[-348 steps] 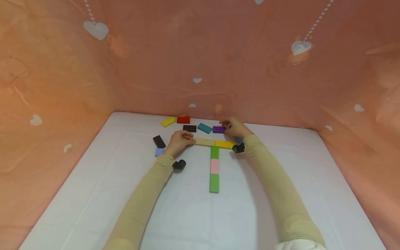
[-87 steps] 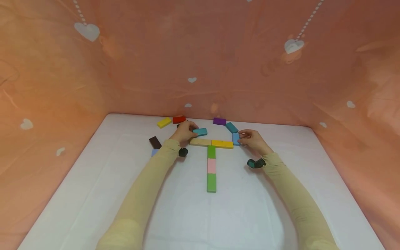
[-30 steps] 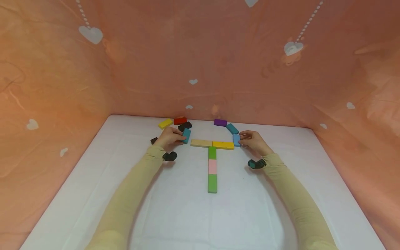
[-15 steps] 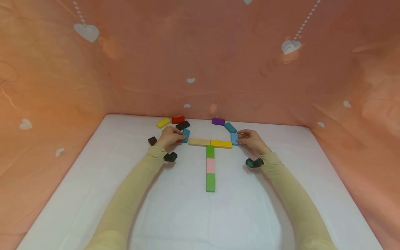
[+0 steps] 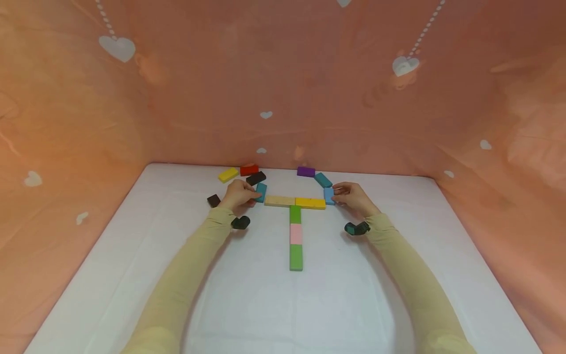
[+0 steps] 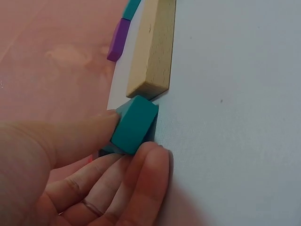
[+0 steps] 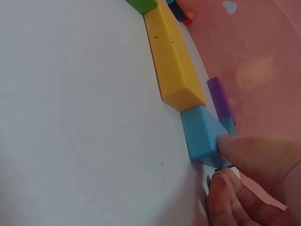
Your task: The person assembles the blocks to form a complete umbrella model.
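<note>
My left hand [image 5: 239, 193] pinches a teal block [image 5: 261, 192] between thumb and fingers. In the left wrist view the block's near corner lies close to the end of the plain wooden block [image 6: 153, 52]. My right hand [image 5: 353, 196] holds a light blue block [image 5: 329, 196], thumb on its side, against the outer end of the yellow block [image 7: 174, 66]. The wooden and yellow blocks form a crossbar. Below it runs a stem of a green block [image 5: 295, 214], a pink block [image 5: 296, 234] and another green block [image 5: 296, 257].
Behind the right hand, a teal block [image 5: 323, 180] and a purple block [image 5: 306, 171] curve inward. At the back left lie a yellow block [image 5: 228, 175], a red block [image 5: 249, 170] and a black block [image 5: 256, 178]. A dark block [image 5: 214, 200] sits left of my left hand.
My left hand carried the teal block leftward and turned it, then stayed beside the wooden block's end. Earlier, the right hand shifted from the purple block to the light blue one; the purple block moved back.
</note>
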Action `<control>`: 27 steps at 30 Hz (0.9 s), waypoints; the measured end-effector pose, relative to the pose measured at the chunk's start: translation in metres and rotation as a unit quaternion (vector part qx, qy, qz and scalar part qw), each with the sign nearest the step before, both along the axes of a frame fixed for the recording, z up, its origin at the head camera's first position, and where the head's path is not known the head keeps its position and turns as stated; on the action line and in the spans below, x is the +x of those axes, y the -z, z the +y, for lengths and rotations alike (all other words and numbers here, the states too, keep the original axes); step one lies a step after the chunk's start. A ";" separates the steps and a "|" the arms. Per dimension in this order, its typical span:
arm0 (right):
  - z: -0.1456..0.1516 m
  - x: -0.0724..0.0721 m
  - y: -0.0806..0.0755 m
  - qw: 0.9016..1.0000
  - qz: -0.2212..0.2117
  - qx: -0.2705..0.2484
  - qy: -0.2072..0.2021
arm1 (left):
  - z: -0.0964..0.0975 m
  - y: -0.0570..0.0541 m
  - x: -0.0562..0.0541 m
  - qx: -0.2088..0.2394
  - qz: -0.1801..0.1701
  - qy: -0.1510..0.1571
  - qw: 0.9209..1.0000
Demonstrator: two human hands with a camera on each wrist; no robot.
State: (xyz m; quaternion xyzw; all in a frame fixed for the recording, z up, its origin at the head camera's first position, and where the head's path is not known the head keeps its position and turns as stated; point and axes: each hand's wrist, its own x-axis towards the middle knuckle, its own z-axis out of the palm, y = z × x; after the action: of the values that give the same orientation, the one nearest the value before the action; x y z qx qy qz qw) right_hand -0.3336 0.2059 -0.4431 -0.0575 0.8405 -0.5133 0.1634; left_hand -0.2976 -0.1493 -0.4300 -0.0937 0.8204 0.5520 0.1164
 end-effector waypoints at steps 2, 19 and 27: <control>0.000 -0.001 0.001 1.000 0.002 -0.001 0.000 | 0.000 0.000 0.001 -0.005 0.003 -0.001 1.000; 0.002 -0.003 0.007 1.000 -0.016 -0.017 0.008 | -0.001 0.008 -0.005 -0.014 0.011 0.003 1.000; 0.001 -0.002 0.006 1.000 -0.014 -0.018 0.006 | -0.001 0.005 -0.003 -0.004 0.012 0.000 1.000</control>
State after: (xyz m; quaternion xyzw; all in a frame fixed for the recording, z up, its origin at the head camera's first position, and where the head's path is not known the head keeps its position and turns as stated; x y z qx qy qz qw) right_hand -0.3358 0.2064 -0.4489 -0.0483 0.8293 -0.5297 0.1710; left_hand -0.3010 -0.1498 -0.4352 -0.0875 0.8242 0.5494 0.1061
